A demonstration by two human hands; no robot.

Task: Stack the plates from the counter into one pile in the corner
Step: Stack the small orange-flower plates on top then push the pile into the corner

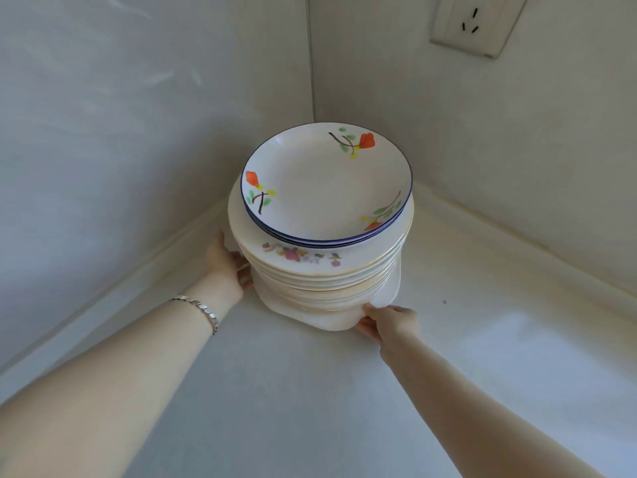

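A tall pile of plates [320, 274] stands in the corner of the white counter [310, 391]. On top lies a blue-rimmed plate [325, 182] painted with orange flowers, over wider cream plates with a pink flower print, and a squarish white plate forms the base. My left hand [225, 265] grips the pile's lower left side, fingers curled under the plates. My right hand [387, 322] holds the front right edge of the bottom plate, thumb on top. Both fingertips are partly hidden under the pile.
Two pale walls meet right behind the pile. A wall socket [477, 24] is mounted on the right wall, high up. A raised ledge runs along the foot of both walls. A silver bracelet [201, 310] circles my left wrist.
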